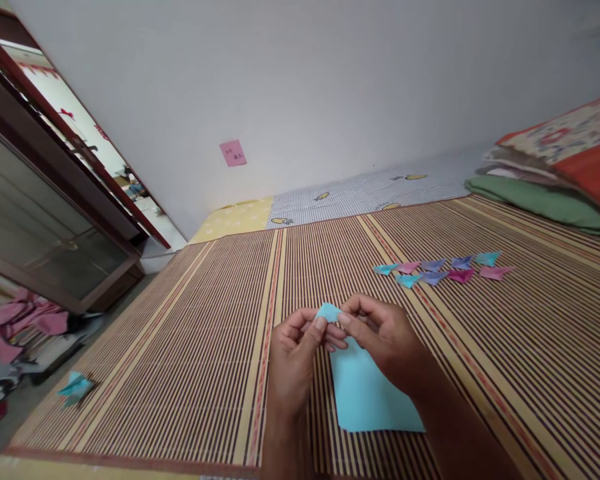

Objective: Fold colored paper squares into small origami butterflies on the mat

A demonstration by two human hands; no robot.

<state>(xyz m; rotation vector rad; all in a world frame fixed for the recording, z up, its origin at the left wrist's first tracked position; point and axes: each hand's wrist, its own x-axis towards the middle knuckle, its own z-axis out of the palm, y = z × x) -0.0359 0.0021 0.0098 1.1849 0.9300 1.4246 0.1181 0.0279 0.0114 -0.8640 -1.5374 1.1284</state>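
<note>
A small folded piece of light-blue paper [329,311] is held up between my two hands. My left hand [300,343] pinches its lower left part between thumb and fingers. On its right side, my right hand [380,333] grips the edge with thumb and forefinger. Beneath my right hand and wrist lies a stack of light-blue paper sheets [375,393], its upper right part covered by that arm. Farther off to the right, several small folded paper pieces [434,277] in blue, pink and purple stand in two rows.
A striped bamboo mat [205,347] covers the bed. At its left edge sits a crumpled blue folded paper [76,387]. Folded bedding [545,193] is piled at the back right. A pink note [233,153] sticks to the wall, and a door [45,200] stands at the left.
</note>
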